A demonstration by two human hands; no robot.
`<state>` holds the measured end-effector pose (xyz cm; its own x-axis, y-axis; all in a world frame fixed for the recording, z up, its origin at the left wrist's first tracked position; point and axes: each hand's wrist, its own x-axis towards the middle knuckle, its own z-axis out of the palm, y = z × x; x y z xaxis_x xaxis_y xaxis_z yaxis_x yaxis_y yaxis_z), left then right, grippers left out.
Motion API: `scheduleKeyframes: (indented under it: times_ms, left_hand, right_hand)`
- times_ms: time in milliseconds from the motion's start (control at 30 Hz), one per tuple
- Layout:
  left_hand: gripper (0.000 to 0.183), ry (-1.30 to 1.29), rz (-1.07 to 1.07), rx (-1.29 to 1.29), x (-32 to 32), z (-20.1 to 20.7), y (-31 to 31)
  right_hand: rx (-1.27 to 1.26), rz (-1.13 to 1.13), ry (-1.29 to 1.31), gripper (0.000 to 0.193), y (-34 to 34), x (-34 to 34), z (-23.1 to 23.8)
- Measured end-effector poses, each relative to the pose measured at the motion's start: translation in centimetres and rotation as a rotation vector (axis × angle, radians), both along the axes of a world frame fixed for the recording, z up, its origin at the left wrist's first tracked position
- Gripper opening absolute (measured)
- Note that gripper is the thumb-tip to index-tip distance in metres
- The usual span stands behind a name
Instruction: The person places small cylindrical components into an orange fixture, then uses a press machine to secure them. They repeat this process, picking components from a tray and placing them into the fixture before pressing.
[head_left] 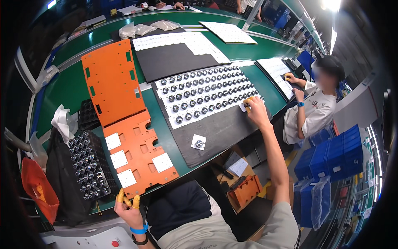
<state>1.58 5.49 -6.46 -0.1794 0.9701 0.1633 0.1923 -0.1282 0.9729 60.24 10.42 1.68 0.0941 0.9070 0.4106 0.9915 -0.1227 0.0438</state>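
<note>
My right hand (256,110), with yellow finger cots, reaches to the near right end of a block of white square plates, each bearing a dark round lens-like piece (199,98). Its fingers are pinched at a white square plate (243,107), mostly hidden beneath them. One more such plate (198,142) lies alone on the dark mat (215,133). My left hand (129,211), also in yellow finger cots, is at the near corner of an orange fixture (143,174), fingers apart, nothing visible in them. Several bare white square plates (119,159) sit on this fixture.
A tray of dark round pieces (88,166) stands left of the fixture, beside an orange bag (40,189). Beyond lie another orange panel (112,81) and a white-topped black board (178,58). A co-worker (317,99) works at the right, near blue crates (331,155).
</note>
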Motion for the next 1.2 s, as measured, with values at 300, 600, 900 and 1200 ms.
scheduleKeyframes:
  times_ms: [300,600,900,1200]
  left_hand:
    - [0.054,0.068,-0.008,-0.004,0.1,0.7,-0.1]
    - [0.054,0.062,-0.002,-0.023,-0.2,0.4,-0.1]
    - [0.053,0.057,0.014,0.023,0.1,0.1,-0.1]
    - [0.053,0.053,0.007,0.019,0.0,0.0,-0.1]
  right_hand:
    - [0.152,0.075,0.143,0.030,-0.5,-9.4,0.9]
    - [-0.043,0.267,0.301,0.032,-1.8,-21.9,1.4]
    - [-0.055,0.005,0.354,0.030,-2.9,-12.8,1.6]
    - [0.036,-0.103,0.345,0.029,-3.6,-7.2,0.6]
